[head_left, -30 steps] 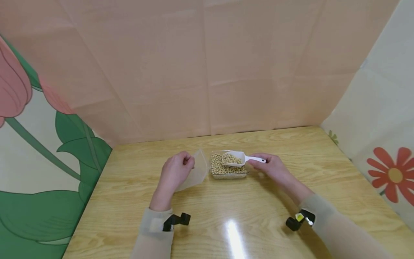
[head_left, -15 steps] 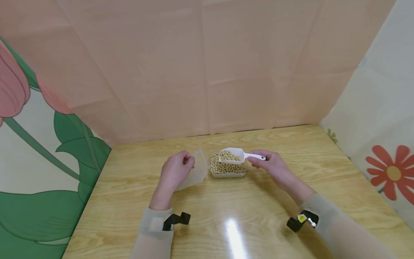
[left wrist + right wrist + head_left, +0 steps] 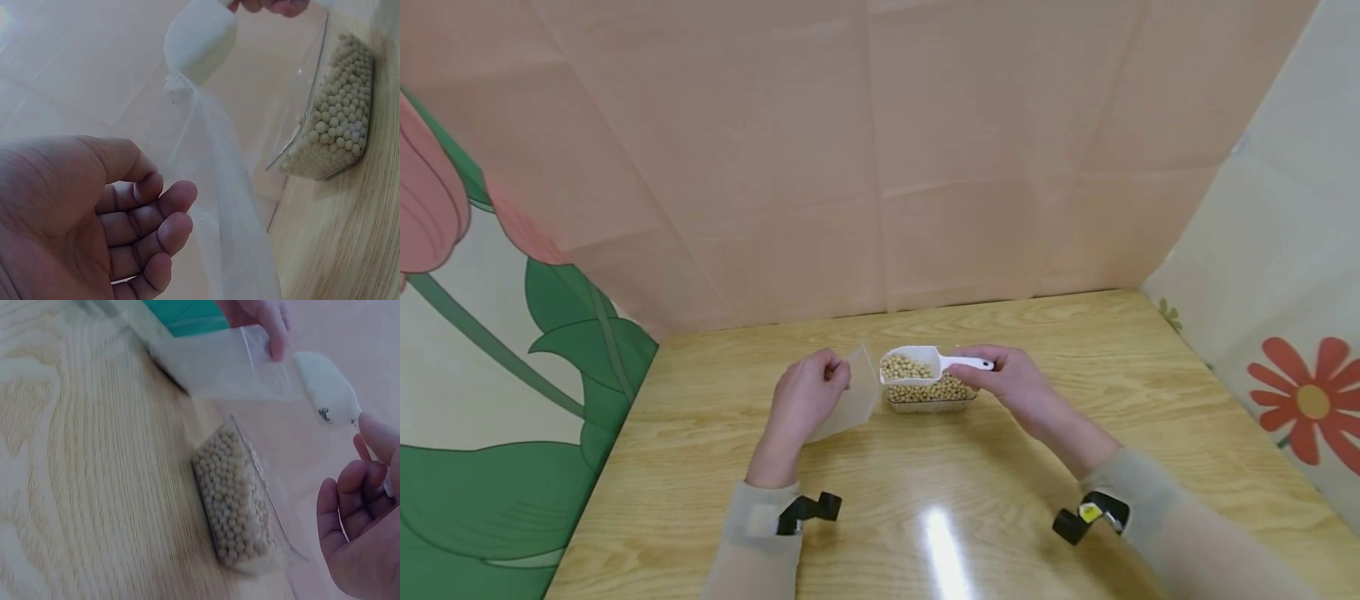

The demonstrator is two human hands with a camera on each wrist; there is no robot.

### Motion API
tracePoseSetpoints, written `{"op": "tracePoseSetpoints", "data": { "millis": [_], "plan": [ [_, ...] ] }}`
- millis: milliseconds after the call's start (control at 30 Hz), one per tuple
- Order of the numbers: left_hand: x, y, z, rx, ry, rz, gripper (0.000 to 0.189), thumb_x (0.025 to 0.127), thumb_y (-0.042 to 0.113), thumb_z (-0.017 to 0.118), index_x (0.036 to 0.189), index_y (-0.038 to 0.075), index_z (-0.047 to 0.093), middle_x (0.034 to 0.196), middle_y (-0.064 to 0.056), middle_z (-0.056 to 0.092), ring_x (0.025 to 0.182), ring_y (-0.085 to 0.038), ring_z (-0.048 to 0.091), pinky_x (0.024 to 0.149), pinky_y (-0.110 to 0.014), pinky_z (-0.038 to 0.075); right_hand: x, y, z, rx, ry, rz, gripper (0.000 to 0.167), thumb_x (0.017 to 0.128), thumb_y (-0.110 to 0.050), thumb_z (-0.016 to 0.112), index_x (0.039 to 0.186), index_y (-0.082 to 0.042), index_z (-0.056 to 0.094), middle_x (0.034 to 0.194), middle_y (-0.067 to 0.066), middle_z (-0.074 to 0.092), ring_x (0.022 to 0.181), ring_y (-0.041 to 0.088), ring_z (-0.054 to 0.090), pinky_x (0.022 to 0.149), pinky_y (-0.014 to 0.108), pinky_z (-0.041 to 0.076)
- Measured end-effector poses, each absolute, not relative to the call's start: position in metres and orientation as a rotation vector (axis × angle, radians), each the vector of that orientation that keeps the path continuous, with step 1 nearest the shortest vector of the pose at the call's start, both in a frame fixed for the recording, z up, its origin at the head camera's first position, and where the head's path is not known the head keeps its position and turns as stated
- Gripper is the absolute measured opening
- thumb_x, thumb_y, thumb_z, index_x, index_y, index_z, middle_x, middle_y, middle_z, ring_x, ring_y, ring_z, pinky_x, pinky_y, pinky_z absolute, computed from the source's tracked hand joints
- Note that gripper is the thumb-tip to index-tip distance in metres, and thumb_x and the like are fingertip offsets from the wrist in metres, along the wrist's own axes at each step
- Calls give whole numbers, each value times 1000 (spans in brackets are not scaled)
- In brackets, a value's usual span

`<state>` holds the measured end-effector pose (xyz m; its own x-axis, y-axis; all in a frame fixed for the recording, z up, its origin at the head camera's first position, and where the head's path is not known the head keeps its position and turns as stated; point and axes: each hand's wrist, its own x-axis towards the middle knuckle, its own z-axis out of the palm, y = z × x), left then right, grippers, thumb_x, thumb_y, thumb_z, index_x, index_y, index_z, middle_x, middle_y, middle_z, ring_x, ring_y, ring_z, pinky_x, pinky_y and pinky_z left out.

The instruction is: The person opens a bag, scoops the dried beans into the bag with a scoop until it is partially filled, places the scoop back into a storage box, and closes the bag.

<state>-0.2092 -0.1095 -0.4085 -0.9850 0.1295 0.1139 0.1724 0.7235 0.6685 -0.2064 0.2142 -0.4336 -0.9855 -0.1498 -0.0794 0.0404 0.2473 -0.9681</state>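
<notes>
My left hand [image 3: 808, 392] pinches the upper edge of a translucent plastic bag [image 3: 857, 402], which hangs down with its mouth toward the right. My right hand [image 3: 1015, 383] grips the handle of a white scoop [image 3: 929, 360] loaded with pale yellow beans that look like soybeans [image 3: 904, 367]. The scoop is level above a clear box [image 3: 928, 407] of the same beans, its front lip right by the bag's mouth. From the left wrist, the underside of the scoop [image 3: 203, 37] overlaps the top of the bag [image 3: 240, 250]. The right wrist view shows the box [image 3: 231, 503] below the scoop.
Everything stands on a wood-grain table [image 3: 887, 500] with a bright light reflection near its front. A pink sheet [image 3: 880, 167] rises behind it. Flower-patterned panels flank the left and right sides. Each forearm wears a black wrist camera mount [image 3: 808, 510].
My right hand has lifted the loaded scoop off the beans and moved it left, up to the bag's mouth. The left hand and bag have stayed about where they were.
</notes>
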Motion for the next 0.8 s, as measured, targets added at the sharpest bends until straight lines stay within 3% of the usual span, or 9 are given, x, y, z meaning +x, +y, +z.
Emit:
{"op": "tracePoseSetpoints", "data": {
  "millis": [233, 533, 633, 800],
  "plan": [
    [-209, -110, -407, -253, -2858, -1125, 23, 109, 20, 60, 92, 15, 73, 78, 2, 66, 63, -19, 55, 63, -37, 44, -208, 194, -431, -141, 2318, -1845, 40, 98, -34, 86, 128, -7, 81, 127, 4, 78, 116, 21, 66, 100, 41, 50],
    [-208, -111, -406, -239, -2856, -1127, 21, 110, 19, 61, 95, 14, 75, 80, 2, 67, 66, -19, 56, 65, -36, 45, -210, 182, -428, -189, 2361, -1795, 38, 97, -34, 88, 124, -8, 82, 131, 7, 76, 99, 20, 61, 85, 37, 51],
    [-208, -111, -406, -237, -2858, -1128, 21, 110, 19, 60, 95, 14, 74, 80, 2, 67, 67, -19, 56, 65, -36, 45, -211, 181, -427, -194, 2391, -1762, 37, 96, -35, 88, 123, -8, 83, 124, 6, 77, 89, 19, 58, 75, 31, 48],
    [-208, -112, -406, -239, -2859, -1115, 21, 110, 19, 60, 94, 14, 72, 79, 2, 66, 66, -19, 55, 65, -36, 45, -212, 178, -420, -205, 2453, -1685, 37, 95, -37, 90, 120, -10, 84, 97, 3, 73, 76, 15, 51, 63, 27, 42]
  ]
}}
